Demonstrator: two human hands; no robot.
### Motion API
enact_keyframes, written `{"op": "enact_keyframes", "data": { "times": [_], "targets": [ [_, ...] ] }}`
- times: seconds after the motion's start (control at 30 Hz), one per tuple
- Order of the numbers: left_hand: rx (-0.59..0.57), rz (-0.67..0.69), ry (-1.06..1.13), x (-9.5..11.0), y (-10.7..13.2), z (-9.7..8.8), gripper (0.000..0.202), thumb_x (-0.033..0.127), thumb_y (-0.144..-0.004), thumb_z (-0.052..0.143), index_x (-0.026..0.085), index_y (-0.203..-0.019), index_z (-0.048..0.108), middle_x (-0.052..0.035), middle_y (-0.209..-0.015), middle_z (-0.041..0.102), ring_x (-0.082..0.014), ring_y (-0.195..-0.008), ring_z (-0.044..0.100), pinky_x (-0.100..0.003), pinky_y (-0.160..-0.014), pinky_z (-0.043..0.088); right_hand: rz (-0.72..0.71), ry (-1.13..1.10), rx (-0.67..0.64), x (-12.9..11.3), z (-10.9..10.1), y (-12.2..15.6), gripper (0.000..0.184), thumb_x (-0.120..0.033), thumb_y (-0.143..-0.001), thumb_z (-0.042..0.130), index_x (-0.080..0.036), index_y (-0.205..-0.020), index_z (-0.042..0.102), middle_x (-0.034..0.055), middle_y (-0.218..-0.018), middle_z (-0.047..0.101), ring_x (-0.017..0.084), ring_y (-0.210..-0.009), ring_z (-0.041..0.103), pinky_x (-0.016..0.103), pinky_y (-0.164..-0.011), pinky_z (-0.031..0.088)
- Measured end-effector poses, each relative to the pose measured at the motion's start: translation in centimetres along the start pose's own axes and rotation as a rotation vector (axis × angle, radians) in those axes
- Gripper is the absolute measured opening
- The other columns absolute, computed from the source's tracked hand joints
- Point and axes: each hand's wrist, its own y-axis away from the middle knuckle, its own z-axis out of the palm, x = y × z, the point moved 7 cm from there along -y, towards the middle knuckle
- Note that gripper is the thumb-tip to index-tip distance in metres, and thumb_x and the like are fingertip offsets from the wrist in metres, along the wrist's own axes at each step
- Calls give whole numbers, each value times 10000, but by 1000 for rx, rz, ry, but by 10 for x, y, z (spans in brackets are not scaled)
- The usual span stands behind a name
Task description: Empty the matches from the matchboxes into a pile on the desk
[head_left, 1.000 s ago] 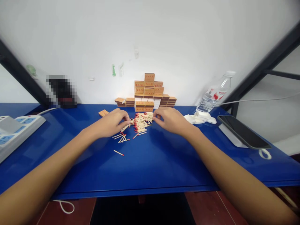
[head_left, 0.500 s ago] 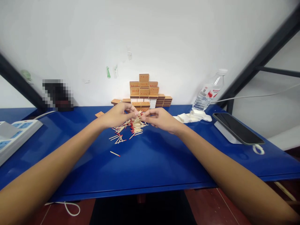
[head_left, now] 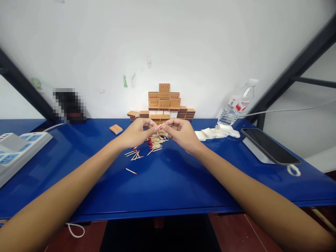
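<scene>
A heap of red-tipped matches [head_left: 155,141] lies in the middle of the blue table, with a few strays in front. Over the back of this heap, my left hand [head_left: 139,133] pinches several matches between thumb and fingers. My right hand [head_left: 183,134] meets it from the other side, its thumb and fingers closed at the same matches. The fingertips nearly touch, so how many matches each hand holds is hidden. A single match [head_left: 131,171] lies apart nearer the front. Behind the hands, orange matchboxes [head_left: 164,103] are stacked in steps against the wall.
One loose matchbox [head_left: 116,129] lies left of my left hand. White paper trays [head_left: 216,132] and a tilted water bottle [head_left: 233,105] are on the right. Farther right, a phone [head_left: 269,145] rests on a white box. A power strip [head_left: 21,150] sits at the left edge.
My hands have come together, and my right fingertips now touch the matches at my left fingertips. The camera view has shifted slightly, showing more of the loose matchbox.
</scene>
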Motion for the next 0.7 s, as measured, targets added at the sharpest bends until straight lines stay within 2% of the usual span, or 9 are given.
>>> {"op": "enact_keyframes", "data": {
  "times": [0.07, 0.13, 0.2, 0.27, 0.43, 0.57, 0.7],
  "targets": [
    [38, -49, 61, -4, 2, -2, 278, 436, -944, 645, 176, -858, 687, -60, -848, 712, -162, -768, 599, -314, -705, 448, -126, 162, 80, -9, -7, 2, 312, -489, -882, 719, -183, -902, 660, 24, -807, 660, 127, -665, 546, 278, -608, 452],
    [80, -144, 204, -11, 5, -3, 271, 420, -938, 666, 172, -830, 688, -63, -853, 716, -155, -749, 587, -314, -698, 441, -317, 384, 121, -23, -9, 7, 221, -408, -949, 657, -188, -958, 685, 43, -874, 678, 140, -709, 573, 299, -668, 485],
    [86, -268, 417, -18, 9, 0, 246, 396, -928, 695, 167, -841, 705, -73, -903, 730, -151, -753, 585, -314, -705, 445, -502, 614, 82, -35, -3, 15, 197, -345, -1011, 579, -204, -1031, 715, 64, -938, 689, 162, -776, 603, 325, -734, 504],
    [56, -371, 605, -22, 12, 6, 233, 394, -919, 721, 165, -876, 728, -84, -952, 739, -153, -770, 589, -315, -711, 452, -626, 806, 16, -40, 3, 22, 236, -306, -1048, 521, -227, -1098, 738, 81, -983, 699, 185, -859, 628, 345, -785, 510],
    [-32, -459, 775, -23, 18, 20, 234, 410, -913, 751, 177, -899, 740, -75, -928, 732, -163, -807, 599, -306, -717, 457, -721, 1060, -70, -39, 11, 28, 283, -259, -1068, 490, -279, -1193, 743, 78, -965, 707, 195, -874, 624, 344, -760, 503],
    [-50, -483, 839, -23, 21, 27, 175, 362, -916, 751, 188, -911, 743, -55, -896, 712, -157, -820, 600, -305, -740, 452, -749, 1103, -135, -39, 18, 30, 320, -219, -1073, 458, -287, -1240, 724, 73, -948, 695, 188, -873, 610, 334, -758, 509],
    [-99, -455, 848, -24, 21, 27, 178, 359, -897, 774, 188, -940, 757, -74, -931, 713, -168, -849, 616, -296, -726, 474, -810, 1133, -145, -46, 23, 33, 406, -183, -1091, 365, -266, -1241, 733, 74, -932, 690, 171, -843, 601, 305, -711, 494]
  ]
}}
